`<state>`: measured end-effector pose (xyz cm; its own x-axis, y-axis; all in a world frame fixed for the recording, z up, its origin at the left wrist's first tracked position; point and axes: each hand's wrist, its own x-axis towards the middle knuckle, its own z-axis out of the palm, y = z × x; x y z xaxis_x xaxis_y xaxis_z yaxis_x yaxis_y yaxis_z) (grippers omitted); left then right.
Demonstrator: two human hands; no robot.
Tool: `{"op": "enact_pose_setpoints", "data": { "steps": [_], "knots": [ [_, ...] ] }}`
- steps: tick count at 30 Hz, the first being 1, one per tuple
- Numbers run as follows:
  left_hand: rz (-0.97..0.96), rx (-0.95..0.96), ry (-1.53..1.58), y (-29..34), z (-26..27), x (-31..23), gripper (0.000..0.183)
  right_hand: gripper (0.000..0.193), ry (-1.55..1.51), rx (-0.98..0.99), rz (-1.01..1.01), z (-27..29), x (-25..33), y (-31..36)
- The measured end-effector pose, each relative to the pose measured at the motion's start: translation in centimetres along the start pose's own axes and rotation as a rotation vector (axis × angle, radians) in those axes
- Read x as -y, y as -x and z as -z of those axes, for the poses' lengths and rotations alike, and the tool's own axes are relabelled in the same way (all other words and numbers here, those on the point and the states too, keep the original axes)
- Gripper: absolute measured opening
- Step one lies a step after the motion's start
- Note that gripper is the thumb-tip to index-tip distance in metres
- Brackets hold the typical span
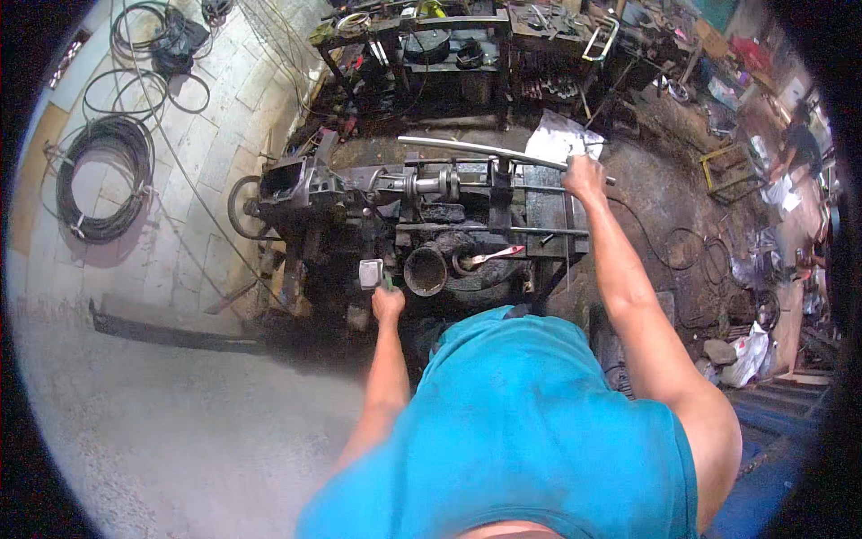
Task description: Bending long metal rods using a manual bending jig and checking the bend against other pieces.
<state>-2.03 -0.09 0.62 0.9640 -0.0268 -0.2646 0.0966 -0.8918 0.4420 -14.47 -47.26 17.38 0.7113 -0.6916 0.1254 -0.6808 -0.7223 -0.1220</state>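
Note:
My right hand (585,177) is closed around a long pale metal rod (476,146), which runs leftward above a dark, greasy lathe-like machine (429,186). A short end of the rod sticks out to the right of the fist. Lower and to the left, my left hand (388,304) is closed on a small green handle (387,280) beside a light grey box (370,273) at the machine's near side. A round blackened pot (426,271) stands on the machine, and a brush with a pale and red handle (496,255) lies next to it.
Behind the machine stands a cluttered metal workbench (449,67). Coiled black cable (106,178) hangs on the pale tiled wall at left. A white sheet (564,136) lies beyond the rod. At right are a yellow metal frame (729,171), another person (797,148) and a loose floor cable (678,265).

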Motion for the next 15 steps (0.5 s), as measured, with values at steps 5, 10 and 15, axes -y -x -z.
{"op": "enact_pose_setpoints", "data": {
  "steps": [5, 10, 15],
  "knots": [
    [0.001, -0.038, 0.039, 0.3, -0.2, -0.7, 0.035, 0.017, -0.006, 0.035, 0.003, 0.7, -0.5, 0.0],
    [0.012, -0.062, 0.056, 0.7, 0.5, -1.9, 0.032, 0.018, -0.018, 0.089, 0.005, 0.3, -1.2, -0.2],
    [0.088, -0.106, -0.097, -3.0, -1.1, 1.6, 0.033, 0.019, -0.033, 0.068, 0.102, 1.4, 0.2, -0.4]
  ]
}}
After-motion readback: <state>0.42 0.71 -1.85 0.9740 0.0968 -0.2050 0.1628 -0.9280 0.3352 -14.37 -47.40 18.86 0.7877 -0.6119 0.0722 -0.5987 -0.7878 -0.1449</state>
